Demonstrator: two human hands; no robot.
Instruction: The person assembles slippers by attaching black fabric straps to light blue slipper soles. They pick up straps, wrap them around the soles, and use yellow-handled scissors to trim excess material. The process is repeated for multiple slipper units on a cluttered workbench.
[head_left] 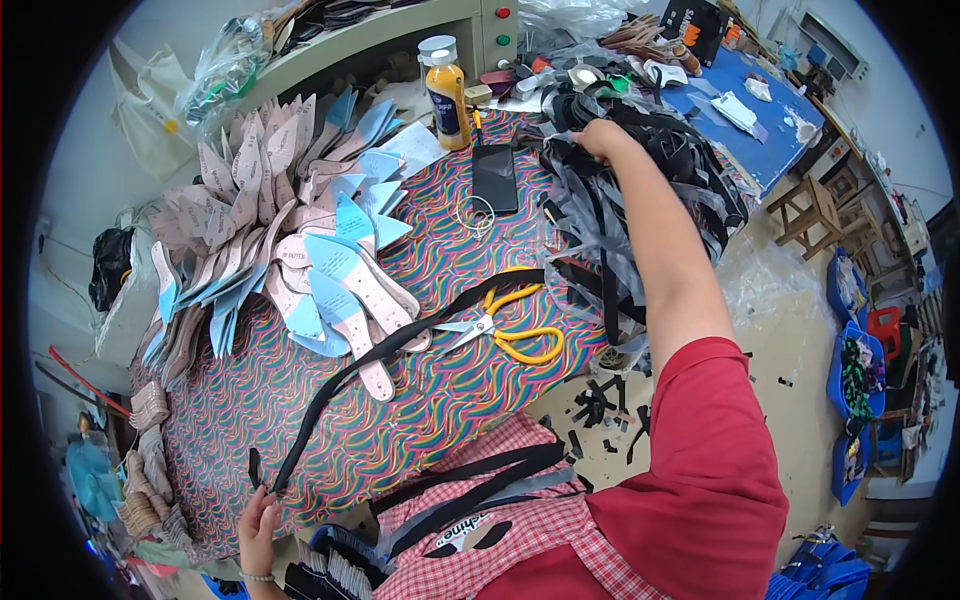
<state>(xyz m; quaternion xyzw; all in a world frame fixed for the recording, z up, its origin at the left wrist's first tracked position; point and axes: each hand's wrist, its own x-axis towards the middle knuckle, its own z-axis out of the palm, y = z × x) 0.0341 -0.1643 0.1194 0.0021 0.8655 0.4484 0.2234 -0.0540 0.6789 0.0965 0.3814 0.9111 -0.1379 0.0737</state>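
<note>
Fingers of the left hand (257,530) seem to pinch the near end of a long, flat black fabric strip (405,336) at the table's near edge; those of the right hand (600,138) reach into a tangled heap of black and translucent grey strips (665,180), their tips hidden, so whether they grip or spread I cannot tell. The strip runs slantwise to the heap, crossing a handle loop of the yellow-handled metal scissors (486,325) and the ends of some pale pink and light blue insole-shaped pieces (340,270). A sharp pull could snag that loop and drag the parted blades, or shift the loosely fanned pieces; knots in the heap could bring neighbouring strips along. Beneath lies a wavy multicoloured table cover (430,410), with a black phone (494,180) near the heap. Beyond stand a blue-topped table (790,110) and wooden stools (808,215); black scraps (595,402) litter the floor.
</note>
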